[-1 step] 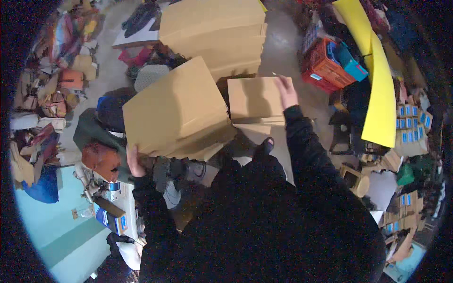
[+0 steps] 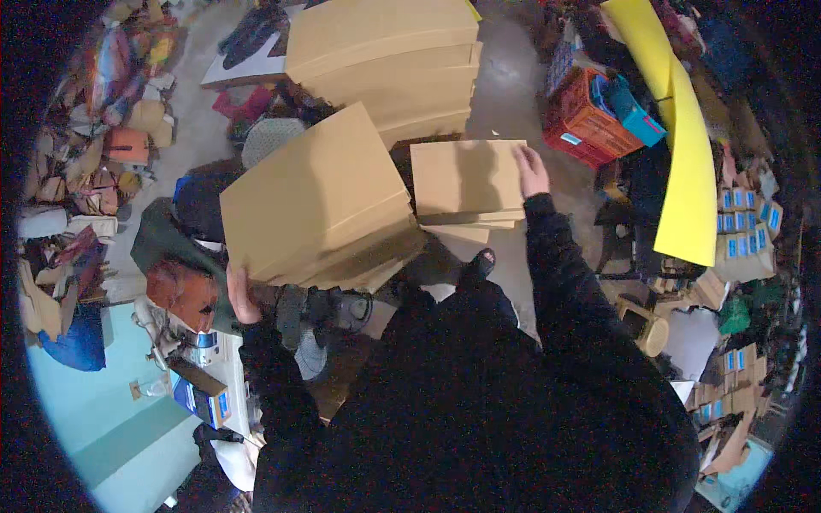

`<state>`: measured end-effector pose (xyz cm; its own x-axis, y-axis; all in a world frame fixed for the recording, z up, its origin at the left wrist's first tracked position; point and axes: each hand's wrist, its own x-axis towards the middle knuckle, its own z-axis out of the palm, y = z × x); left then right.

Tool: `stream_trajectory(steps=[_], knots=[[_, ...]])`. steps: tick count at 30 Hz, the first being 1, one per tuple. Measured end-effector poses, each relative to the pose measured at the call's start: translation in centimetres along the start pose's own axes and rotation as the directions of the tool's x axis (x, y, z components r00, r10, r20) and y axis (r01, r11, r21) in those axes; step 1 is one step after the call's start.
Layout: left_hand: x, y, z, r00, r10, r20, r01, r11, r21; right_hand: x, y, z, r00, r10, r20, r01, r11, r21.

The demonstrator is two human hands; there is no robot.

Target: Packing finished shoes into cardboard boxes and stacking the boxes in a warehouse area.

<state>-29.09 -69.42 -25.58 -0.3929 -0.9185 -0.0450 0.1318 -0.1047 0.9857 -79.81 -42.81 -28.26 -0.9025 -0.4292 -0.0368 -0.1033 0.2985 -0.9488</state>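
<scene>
A large stack of tan cardboard sheets (image 2: pixel 312 192) lies tilted in front of me, its layered edges facing me. My left hand (image 2: pixel 243 295) is at its lower left corner, fingers stretched along the edge; what lies behind them is hidden. To the right is a smaller stack of cardboard sheets (image 2: pixel 457 175), with lower sheets sticking out unevenly toward me. My right hand (image 2: pixel 534 171) is closed on the right edge of that smaller stack, near its far corner, with fingers bent over the side. My hands' shadows fall on both stacks.
A tall cardboard stack (image 2: pixel 389 51) stands beyond. At right are an orange crate (image 2: pixel 590 124) with a teal bin (image 2: pixel 637 120), and a long yellow sheet (image 2: pixel 688 171). A brown bag (image 2: pixel 181 292) is at left. My foot (image 2: pixel 485 261) is near the smaller stack.
My right hand has shifted slightly rightward, from the top corner onto the right edge of the smaller stack. Its sheets line up a little more. My left hand has barely moved.
</scene>
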Motion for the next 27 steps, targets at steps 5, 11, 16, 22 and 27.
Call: stream_trajectory(steps=[5, 11, 16, 22, 27], knots=[[0.2, 1.9, 0.8, 0.992, 0.125, -0.02, -0.119, 0.977, 0.179, 2.6, 18.6, -8.2, 0.868, 0.435, -0.24, -0.493, 0.691, -0.529], [-1.8, 3.8, 4.7, 0.963, 0.224, -0.146, -0.126, 0.863, 0.489, 0.6, 23.5, -9.6, 0.843, 0.535, -0.052, -0.494, 0.733, -0.467], [-4.9, 4.1, 7.5, 0.823, 0.425, -0.377, -0.149, 0.802, 0.579, -0.5, 20.3, -8.6, 0.933, 0.348, 0.094, -0.266, 0.842, -0.469], [-9.9, -9.5, 2.7, 0.69, 0.497, -0.526, -0.088, 0.779, 0.621, -2.1, 22.5, -13.5, 0.836, 0.402, 0.373, -0.178, 0.842, -0.509], [-22.9, -27.3, 3.2, 0.938, 0.345, -0.022, 0.013, 0.029, 0.999, -3.1, 33.0, -24.5, 0.565, 0.629, 0.534, -0.165, 0.721, -0.673]])
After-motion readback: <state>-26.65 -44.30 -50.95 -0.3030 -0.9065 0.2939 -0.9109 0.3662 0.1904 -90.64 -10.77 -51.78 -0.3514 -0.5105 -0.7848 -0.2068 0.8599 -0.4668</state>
